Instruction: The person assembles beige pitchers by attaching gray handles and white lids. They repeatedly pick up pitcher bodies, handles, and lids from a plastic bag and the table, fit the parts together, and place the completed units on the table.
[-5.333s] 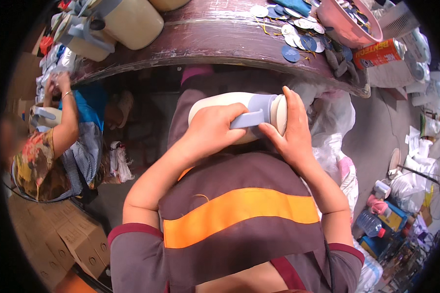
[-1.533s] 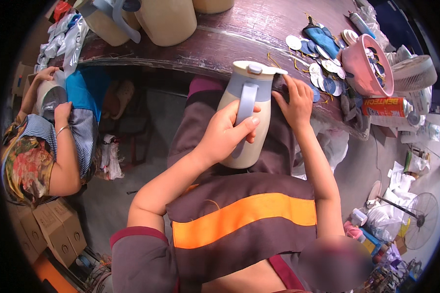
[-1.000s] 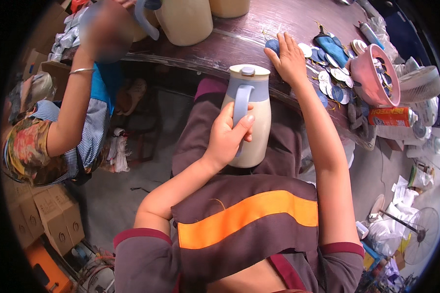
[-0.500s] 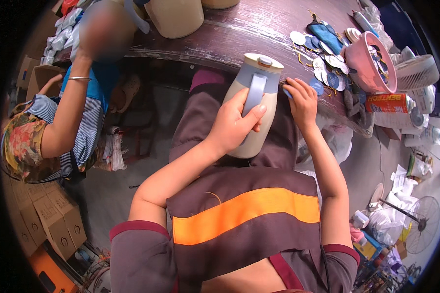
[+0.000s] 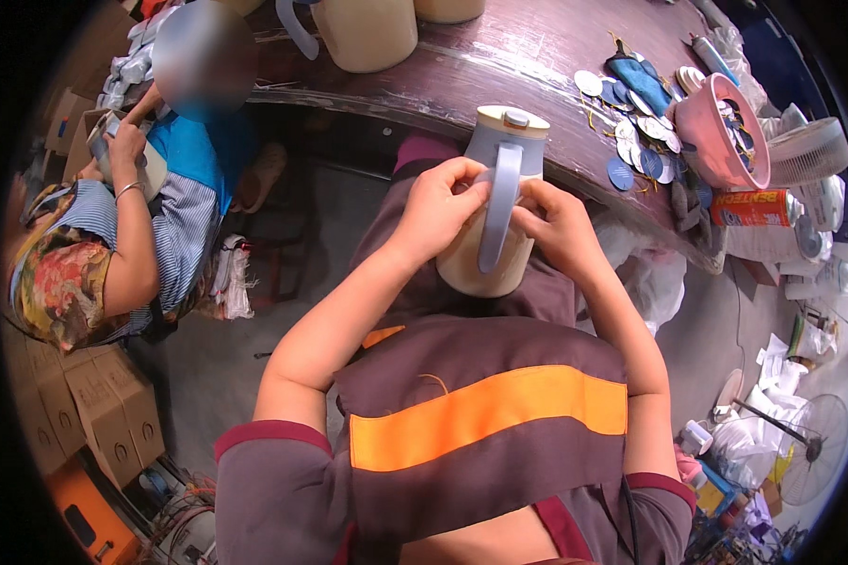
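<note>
A cream vacuum jug with a grey-blue collar and handle stands tilted on my lap, handle toward me. My left hand is at the handle's left side, thumb and fingers pinched together. On the other side, my right hand is closed too, its fingertips bent in beside the handle. Whatever thin thing the fingertips hold is hidden. Round blue and white tags with yellow strings lie on the table to the right.
A pink basket of tags stands on the dark table, near a spray can. Larger cream jugs are at the back. At left a co-worker sits holding a jug. Cartons and a fan flank me.
My left hand has let go its wrap around the handle and pinches beside it. My right hand has come from the table edge to the handle. The co-worker's hand has lowered to a jug.
</note>
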Action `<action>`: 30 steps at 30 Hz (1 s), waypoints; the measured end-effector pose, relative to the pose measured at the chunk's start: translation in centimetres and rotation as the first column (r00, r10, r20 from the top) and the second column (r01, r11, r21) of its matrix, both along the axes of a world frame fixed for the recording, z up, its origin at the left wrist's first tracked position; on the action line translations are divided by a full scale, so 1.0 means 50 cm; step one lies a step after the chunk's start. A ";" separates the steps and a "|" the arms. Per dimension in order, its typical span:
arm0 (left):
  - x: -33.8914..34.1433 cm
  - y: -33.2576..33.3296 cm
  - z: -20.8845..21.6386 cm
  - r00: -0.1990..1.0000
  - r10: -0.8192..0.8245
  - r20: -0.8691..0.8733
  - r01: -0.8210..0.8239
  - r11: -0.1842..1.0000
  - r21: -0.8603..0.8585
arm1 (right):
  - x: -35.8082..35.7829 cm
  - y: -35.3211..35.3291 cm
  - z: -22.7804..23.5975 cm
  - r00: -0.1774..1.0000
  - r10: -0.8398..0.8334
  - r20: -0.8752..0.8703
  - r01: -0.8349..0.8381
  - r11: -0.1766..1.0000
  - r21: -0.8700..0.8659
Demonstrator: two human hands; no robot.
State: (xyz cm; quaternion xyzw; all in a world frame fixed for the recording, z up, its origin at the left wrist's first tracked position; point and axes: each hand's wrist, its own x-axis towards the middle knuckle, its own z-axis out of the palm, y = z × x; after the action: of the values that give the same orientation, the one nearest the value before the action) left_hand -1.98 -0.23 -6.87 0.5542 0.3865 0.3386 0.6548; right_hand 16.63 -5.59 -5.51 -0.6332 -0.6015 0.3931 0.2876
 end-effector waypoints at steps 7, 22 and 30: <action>-0.001 -0.039 -0.009 0.825 0.477 0.302 -0.421 0.877 -0.234 | 0.039 -0.029 -0.007 0.577 -0.068 -0.814 -0.066 0.989 -0.130; -0.009 -0.030 0.096 0.976 0.211 -0.058 -0.122 0.746 0.654 | -0.043 0.011 0.072 0.986 -0.094 0.135 -0.019 0.752 0.659; -0.015 -0.029 0.059 0.974 0.227 0.012 -0.222 0.937 0.271 | 0.053 0.102 0.017 0.930 -0.369 -0.006 0.336 0.840 0.425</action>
State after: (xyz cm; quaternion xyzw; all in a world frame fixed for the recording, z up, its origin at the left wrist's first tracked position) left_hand -2.72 -1.65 -3.92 0.5941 0.4035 0.4553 0.5263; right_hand 19.28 -0.47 -4.63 -0.6708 -0.5554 0.1709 0.4608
